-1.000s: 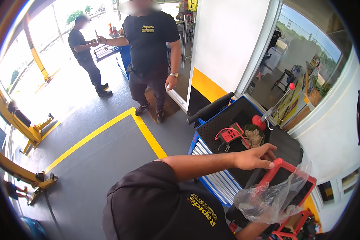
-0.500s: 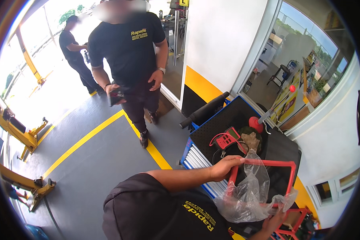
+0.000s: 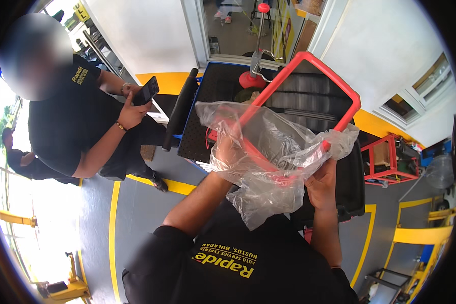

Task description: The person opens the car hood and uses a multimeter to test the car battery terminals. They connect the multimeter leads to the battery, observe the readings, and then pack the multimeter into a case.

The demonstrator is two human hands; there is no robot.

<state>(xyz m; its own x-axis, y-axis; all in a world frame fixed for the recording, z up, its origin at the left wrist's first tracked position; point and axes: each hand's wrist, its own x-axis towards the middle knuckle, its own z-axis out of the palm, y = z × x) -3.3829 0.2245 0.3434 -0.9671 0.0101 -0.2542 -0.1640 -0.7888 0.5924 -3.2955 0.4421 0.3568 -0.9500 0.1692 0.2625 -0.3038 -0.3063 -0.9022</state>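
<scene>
A red rectangular frame (image 3: pixel 334 76) with rounded corners is held up in front of me, above the tool cart. A clear plastic bag (image 3: pixel 268 197) hangs loosely around its lower and left parts. My left hand (image 3: pixel 229 152) shows through the plastic, closed at the frame's left side; the film blurs its fingers. At the lower right corner, my right hand (image 3: pixel 323 185) grips the frame, with bunched plastic against its fingers. Through the frame's opening I see the dark cart top.
The cart (image 3: pixel 200 109) has a black mat and blue edges. A tool with a red round base (image 3: pixel 252 79) stands on it. To the left, a co-worker (image 3: pixel 55 116) holds a phone (image 3: pixel 146 91). A red metal stand (image 3: pixel 390 159) sits at the right.
My view has swung right. The frame is raised and tilted, and my left hand has moved from its bare upper corner to behind the plastic. The co-worker now holds the phone up.
</scene>
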